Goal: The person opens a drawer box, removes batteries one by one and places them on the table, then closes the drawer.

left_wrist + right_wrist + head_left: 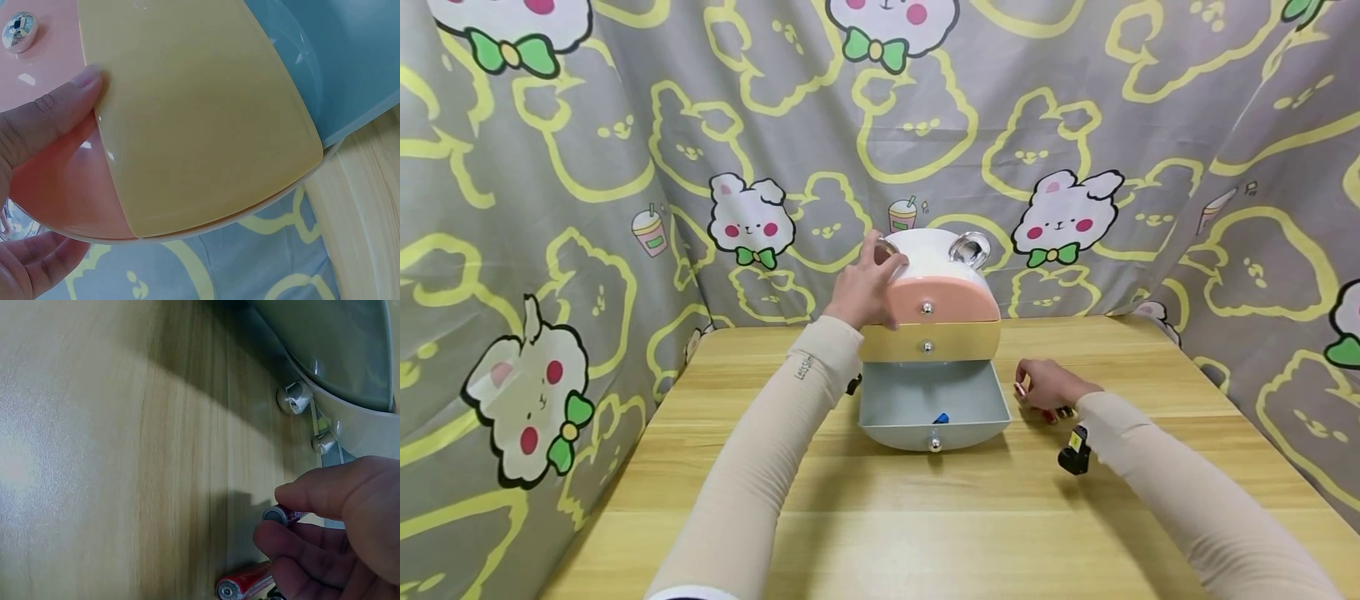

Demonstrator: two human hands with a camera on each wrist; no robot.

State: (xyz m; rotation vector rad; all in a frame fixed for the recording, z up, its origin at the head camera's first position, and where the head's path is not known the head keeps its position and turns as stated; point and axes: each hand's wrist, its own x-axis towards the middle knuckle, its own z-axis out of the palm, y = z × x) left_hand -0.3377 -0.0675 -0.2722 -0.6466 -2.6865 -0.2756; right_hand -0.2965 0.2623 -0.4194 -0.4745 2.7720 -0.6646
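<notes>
A small drawer box point(902, 337) with a white rounded top, ring ears and pink, yellow and grey-blue drawers stands on the table. My left hand point(865, 287) grips its upper left side, the thumb on the front near the pink and yellow seam and the other fingers round the edge. The bottom drawer point(887, 396) is pulled out, with a small blue item point(941, 418) inside. To the right of the box, my right hand point(1051, 385) pinches a battery point(286, 515) between thumb and forefinger, just over the table. Beside those fingers lies a red battery point(245, 580).
More small batteries point(1049, 416) lie on the wooden table point(880, 525) under the right hand. A patterned grey curtain point(820, 142) hangs behind the box and along both sides. Silver knobs point(935, 445) stick out from the drawer fronts.
</notes>
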